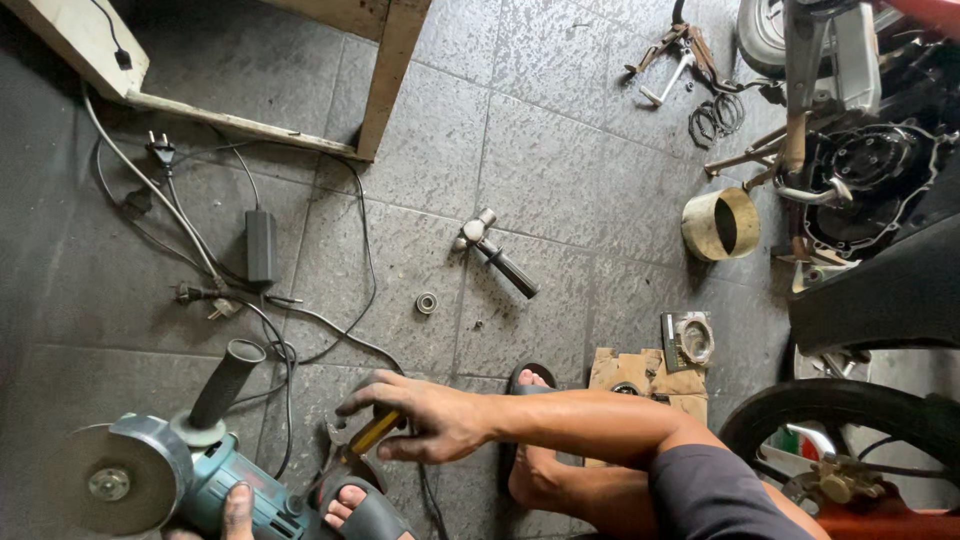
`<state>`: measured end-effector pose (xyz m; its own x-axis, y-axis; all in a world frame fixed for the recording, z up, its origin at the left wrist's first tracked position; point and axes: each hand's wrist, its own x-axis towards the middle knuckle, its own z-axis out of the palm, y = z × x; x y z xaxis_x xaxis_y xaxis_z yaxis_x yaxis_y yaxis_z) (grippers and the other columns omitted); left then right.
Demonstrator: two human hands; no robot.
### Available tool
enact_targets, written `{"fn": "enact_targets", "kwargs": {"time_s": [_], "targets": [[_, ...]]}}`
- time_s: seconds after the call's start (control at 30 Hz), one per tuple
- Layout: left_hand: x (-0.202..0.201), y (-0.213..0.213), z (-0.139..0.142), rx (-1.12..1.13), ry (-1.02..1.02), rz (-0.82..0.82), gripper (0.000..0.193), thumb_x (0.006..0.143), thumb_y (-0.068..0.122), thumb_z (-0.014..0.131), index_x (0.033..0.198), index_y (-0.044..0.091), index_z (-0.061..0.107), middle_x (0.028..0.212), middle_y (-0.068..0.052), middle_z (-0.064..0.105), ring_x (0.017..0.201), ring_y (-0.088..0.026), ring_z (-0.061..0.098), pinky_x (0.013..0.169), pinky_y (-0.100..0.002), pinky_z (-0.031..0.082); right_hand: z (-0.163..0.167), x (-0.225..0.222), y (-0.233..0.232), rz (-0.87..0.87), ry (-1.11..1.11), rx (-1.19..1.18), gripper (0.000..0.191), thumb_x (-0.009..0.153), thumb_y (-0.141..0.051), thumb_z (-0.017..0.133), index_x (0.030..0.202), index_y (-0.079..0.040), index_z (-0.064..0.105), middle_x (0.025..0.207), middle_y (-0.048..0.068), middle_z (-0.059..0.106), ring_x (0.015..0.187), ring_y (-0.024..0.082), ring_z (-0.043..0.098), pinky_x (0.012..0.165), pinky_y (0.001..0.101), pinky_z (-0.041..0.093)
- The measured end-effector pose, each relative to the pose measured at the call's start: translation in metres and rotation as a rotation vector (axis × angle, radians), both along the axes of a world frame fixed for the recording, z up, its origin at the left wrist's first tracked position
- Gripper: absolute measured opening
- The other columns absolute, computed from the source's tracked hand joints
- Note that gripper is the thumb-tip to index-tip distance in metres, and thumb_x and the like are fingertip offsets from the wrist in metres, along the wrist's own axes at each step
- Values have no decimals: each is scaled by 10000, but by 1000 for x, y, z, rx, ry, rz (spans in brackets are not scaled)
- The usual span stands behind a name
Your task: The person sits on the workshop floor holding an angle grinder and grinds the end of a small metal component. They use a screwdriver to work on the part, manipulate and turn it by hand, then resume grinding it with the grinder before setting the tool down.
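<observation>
My right hand (432, 415) reaches left across my knee and is closed around a yellow-handled tool (374, 431), whose dark metal end points down-left toward the grinder. A teal angle grinder (190, 470) with a grey disc guard and a black side handle (226, 380) lies on the floor at lower left. Only the thumb of my left hand (237, 511) shows at the bottom edge, pressed on the grinder's body. My sandalled feet (364, 511) are just beside the grinder and under my forearm.
A hammer (497, 256) and a small bearing (427, 302) lie mid-floor. Cables, plugs and a black adapter (260, 245) trail at left below wooden table legs (390, 70). A brass-coloured ring (720, 225), a motorcycle engine (870, 170), a wheel (850, 410) and cardboard (650, 375) fill the right.
</observation>
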<state>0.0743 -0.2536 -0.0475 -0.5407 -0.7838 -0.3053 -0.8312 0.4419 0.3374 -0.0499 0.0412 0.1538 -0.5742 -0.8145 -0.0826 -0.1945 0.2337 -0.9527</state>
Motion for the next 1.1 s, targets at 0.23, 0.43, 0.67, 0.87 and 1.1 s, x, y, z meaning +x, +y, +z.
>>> {"fn": "enact_targets", "kwargs": {"time_s": [0.23, 0.43, 0.67, 0.87, 1.1], "targets": [[26, 61, -3, -345, -42, -173, 181, 942, 198, 612, 975, 44, 524, 921, -170, 545, 883, -355, 587, 826, -468, 479, -4, 10, 0, -39, -105, 91, 372, 1036, -320, 709, 1328, -106, 625, 1063, 84, 733, 951, 290, 763, 819, 376, 600], [82, 183, -3, -467, -47, -441, 149, 942, 191, 573, 891, 70, 503, 836, -164, 510, 823, -373, 568, 781, -480, 472, 4, -3, 3, 226, 320, 269, 308, 860, -347, 752, 1060, -130, 665, 963, 71, 670, 775, 331, 692, 618, 454, 530], [90, 181, -6, -445, 4, -447, 175, 1026, 206, 560, 982, 40, 525, 901, -166, 539, 882, -360, 577, 847, -467, 488, 10, 7, -4, 237, 650, 268, 305, 904, -376, 731, 937, -122, 566, 894, 50, 571, 811, 258, 648, 600, 426, 504], [92, 172, -6, -279, 98, -447, 211, 990, 204, 623, 1054, 12, 564, 977, -149, 590, 930, -306, 604, 883, -430, 501, 4, 13, 4, 217, 672, 162, 267, 897, -359, 717, 906, -139, 565, 883, 29, 548, 854, 245, 601, 704, 416, 479], [52, 96, 105, 347, 690, -195, 306, 947, 203, 697, 1138, -20, 611, 1066, -128, 651, 985, -243, 635, 926, -386, 516, 7, 12, 5, 171, 622, 156, 258, 834, -328, 756, 907, -150, 585, 867, 35, 549, 827, 249, 592, 701, 417, 444]]}}
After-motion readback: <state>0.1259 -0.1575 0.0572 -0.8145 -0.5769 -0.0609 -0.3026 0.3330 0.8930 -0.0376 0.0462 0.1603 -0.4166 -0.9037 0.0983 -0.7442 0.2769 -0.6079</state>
